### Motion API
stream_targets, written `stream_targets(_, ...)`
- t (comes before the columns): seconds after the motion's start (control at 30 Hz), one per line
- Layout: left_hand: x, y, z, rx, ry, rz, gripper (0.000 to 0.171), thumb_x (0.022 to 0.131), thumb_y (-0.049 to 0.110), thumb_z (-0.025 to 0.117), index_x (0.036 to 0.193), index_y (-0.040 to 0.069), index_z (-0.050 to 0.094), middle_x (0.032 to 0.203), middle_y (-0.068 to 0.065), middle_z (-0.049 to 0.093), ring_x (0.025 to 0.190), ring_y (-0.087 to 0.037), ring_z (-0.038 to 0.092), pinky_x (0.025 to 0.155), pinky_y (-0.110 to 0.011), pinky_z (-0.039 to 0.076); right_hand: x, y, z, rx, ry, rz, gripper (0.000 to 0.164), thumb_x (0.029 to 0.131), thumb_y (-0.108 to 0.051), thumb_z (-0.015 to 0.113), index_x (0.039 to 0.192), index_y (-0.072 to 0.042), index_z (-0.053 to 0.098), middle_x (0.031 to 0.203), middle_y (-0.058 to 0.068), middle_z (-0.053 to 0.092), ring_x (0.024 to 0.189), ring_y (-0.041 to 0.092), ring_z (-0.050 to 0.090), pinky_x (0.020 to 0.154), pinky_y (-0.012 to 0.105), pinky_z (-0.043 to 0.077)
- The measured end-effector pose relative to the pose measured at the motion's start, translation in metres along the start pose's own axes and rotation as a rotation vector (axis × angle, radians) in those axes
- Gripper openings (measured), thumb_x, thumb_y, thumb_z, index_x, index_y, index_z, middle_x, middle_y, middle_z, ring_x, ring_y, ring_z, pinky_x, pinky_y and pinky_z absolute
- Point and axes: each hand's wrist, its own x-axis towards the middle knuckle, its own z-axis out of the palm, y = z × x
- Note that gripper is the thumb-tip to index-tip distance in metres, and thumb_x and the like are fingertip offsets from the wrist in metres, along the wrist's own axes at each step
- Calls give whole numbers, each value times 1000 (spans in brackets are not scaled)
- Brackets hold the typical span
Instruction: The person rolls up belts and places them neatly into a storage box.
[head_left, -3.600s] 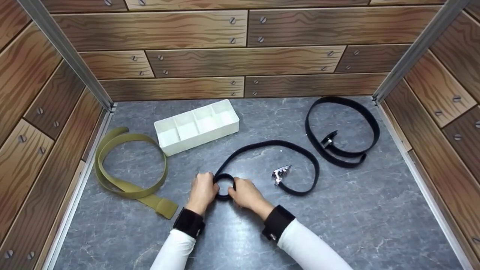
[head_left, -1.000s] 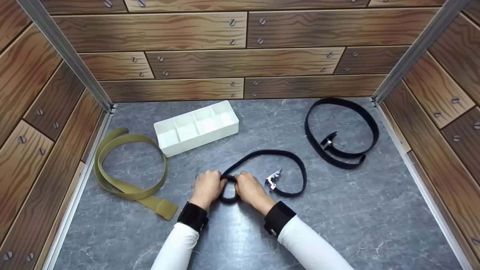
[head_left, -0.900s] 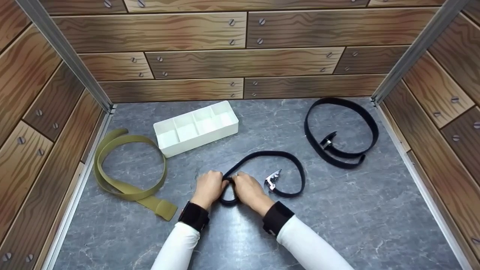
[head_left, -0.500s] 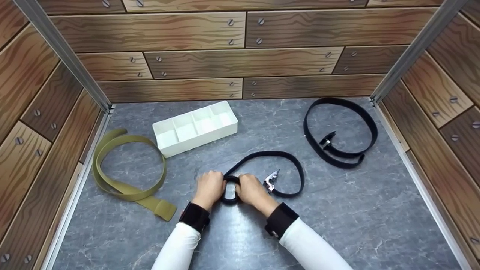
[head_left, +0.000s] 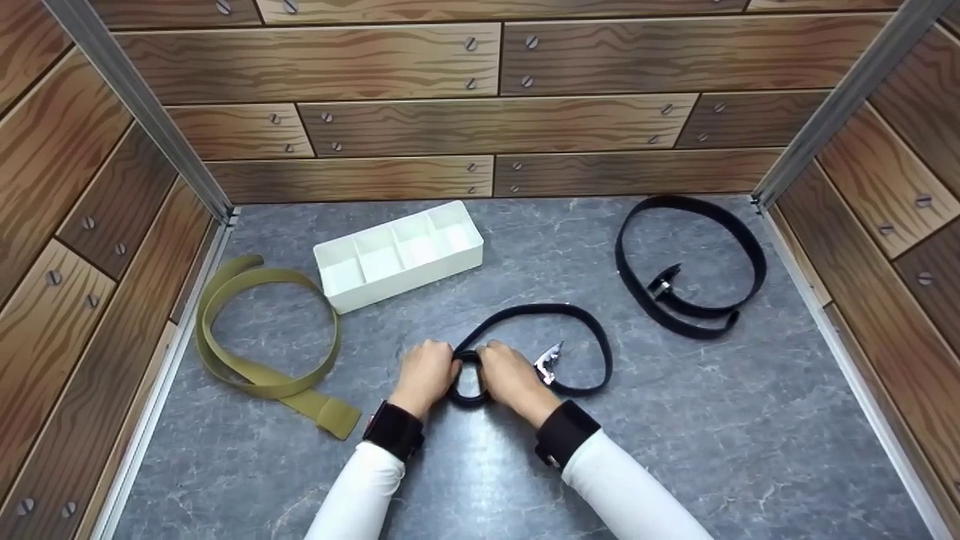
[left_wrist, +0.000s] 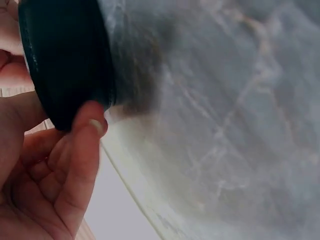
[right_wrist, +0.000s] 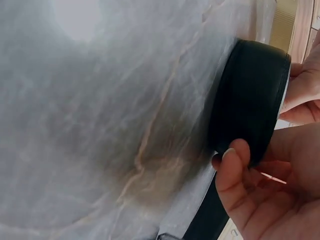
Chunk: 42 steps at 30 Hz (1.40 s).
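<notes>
Black belt (head_left: pixel 551 308) lies on the grey tabletop (head_left: pixel 712 420), part-coiled; left hand (head_left: pixel 425 375) pinches the coil's left side, right hand (head_left: pixel 512 379) its right; silver buckle (head_left: pixel 548 363) sits close by the right hand; white tray (head_left: pixel 412 279) stands beyond, four compartments; olive belt (head_left: pixel 277 390) loops at its left corner; second black belt (head_left: pixel 739 226) lies well apart, far right.

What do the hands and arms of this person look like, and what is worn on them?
The left hand and right hand are without gloves. Each wrist has a wide black band; plain white sleeves cover the visible forearms.
</notes>
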Motion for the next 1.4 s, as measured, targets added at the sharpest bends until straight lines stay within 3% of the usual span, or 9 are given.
stream_targets(0.17, 2, 3, 4, 10, 12, 4, 16, 82, 12, 72, 71, 3, 65, 74, -18, 67, 65, -38, 65, 55, -47, 51, -3, 6, 1, 45, 29, -19, 8, 88, -2, 60, 92, 0, 66, 84, 12, 59, 76, 31, 64, 66, 42, 53)
stream_targets(0.33, 2, 4, 5, -2, 31, -14, 15, 81, 11, 71, 69, 3, 65, 73, -18, 67, 65, -39, 65, 56, -48, 52, -9, 3, -2, 177, -37, 170, 11, 90, -10, 63, 83, -2, 61, 77, 13, 62, 70, 30, 64, 62, 42, 53)
stream_targets(0.43, 2, 4, 3, -8, 30, -17, 15, 80, 11, 71, 69, 3, 65, 73, -18, 66, 66, -39, 65, 57, -48, 52, -12, 1, -3, 194, -63, 220, 14, 91, -12, 61, 80, -4, 59, 72, 13, 63, 64, 27, 64, 57, 39, 52)
stream_targets(0.73, 5, 1, 0, -37, -29, -2, 18, 84, 14, 73, 73, 2, 65, 76, -17, 67, 68, -37, 66, 60, -47, 53, -6, 1, -1, 111, -50, 112, 8, 90, -3, 57, 84, -3, 62, 76, 16, 64, 70, 31, 66, 56, 39, 53)
stream_targets(0.9, 4, 2, 4, -29, -4, 16, 18, 83, 12, 73, 70, 2, 63, 73, -18, 66, 65, -37, 65, 57, -47, 52, -3, 3, 1, 79, -29, 47, 13, 93, -3, 53, 94, -3, 66, 81, 16, 64, 77, 33, 66, 63, 43, 54)
stream_targets(1.03, 3, 4, 5, -21, 17, -6, 15, 81, 9, 71, 71, 1, 64, 74, -19, 66, 67, -39, 66, 58, -48, 52, -5, 4, -1, 147, -46, 111, 10, 94, -9, 58, 92, -3, 66, 85, 15, 65, 81, 31, 65, 70, 44, 54)
stream_targets(1.2, 3, 7, 5, -46, 28, -41, 10, 80, 5, 69, 74, -1, 65, 76, -21, 67, 70, -42, 66, 60, -49, 52, -14, 4, -2, 249, -76, 226, 14, 94, -14, 61, 84, -4, 60, 73, 10, 62, 65, 23, 63, 62, 38, 53)
stream_targets(1.3, 3, 7, 5, -57, 30, -46, 9, 79, 5, 70, 75, -1, 65, 77, -22, 67, 71, -42, 66, 62, -50, 52, -16, 3, -1, 282, -86, 244, 11, 94, -10, 58, 88, -1, 59, 69, 9, 60, 55, 20, 62, 55, 33, 51)
stream_targets(1.4, 4, 6, 4, -40, 22, -46, 11, 80, 8, 71, 75, 0, 66, 77, -21, 68, 71, -40, 66, 62, -50, 52, -14, 1, 0, 269, -88, 240, 8, 92, -6, 57, 91, 1, 60, 74, 13, 64, 61, 23, 65, 54, 30, 51)
